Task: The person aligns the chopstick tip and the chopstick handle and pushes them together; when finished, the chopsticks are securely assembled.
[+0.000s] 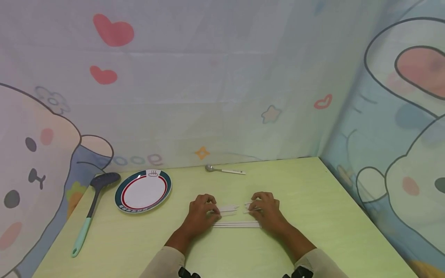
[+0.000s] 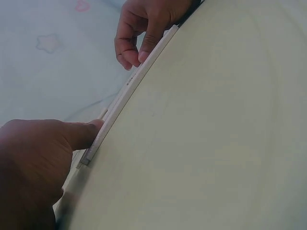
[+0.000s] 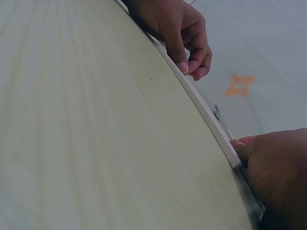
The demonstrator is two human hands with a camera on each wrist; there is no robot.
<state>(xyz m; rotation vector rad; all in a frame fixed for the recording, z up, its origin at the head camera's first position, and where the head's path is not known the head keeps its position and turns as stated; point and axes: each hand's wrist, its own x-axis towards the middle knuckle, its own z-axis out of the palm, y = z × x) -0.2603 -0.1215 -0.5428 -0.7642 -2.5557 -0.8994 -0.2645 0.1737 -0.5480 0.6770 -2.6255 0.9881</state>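
Left hand: The left hand [image 1: 202,213] pinched the left sticks [image 1: 228,209] between thumb and bent fingers, a narrow grip near their outer end, with their tips pointing right.
Right hand: The right hand [image 1: 267,212] pinched too, fingers bent over the right sticks [image 1: 247,205], of which only short ends showed; how many it held could not be told.
Gap between tips: The two sets faced each other, apart. If the hands closed unevenly, the tips would probably have crossed or knocked each other askew, since they lay loosely fanned.
Near sticks: The near sticks [image 1: 236,224] lay side by side on the table [image 1: 351,220], just in front of the pinched sets, their ends hidden by the hands. A thumb or palm drawn back low could have nudged them out of line.
Slipping: With so thin a hold, one stick could have slid from a bunch, most likely if the fingers eased unequally.
Spoon: The spoon [image 1: 224,170] lay beyond the hands, close to the back edge; a long forward reach might have pushed it against the cloth [image 1: 222,81].
Plate: The plate [image 1: 142,193] stood left of the left hand, well apart from it, so a wide leftward sweep would have met its rim first.
Spatula: The spatula [image 1: 92,208] slanted past the plate, near the left edge.
Room: The widest stretch ran from the right hand to the right edge; the back offered less depth, bounded by the cloth.
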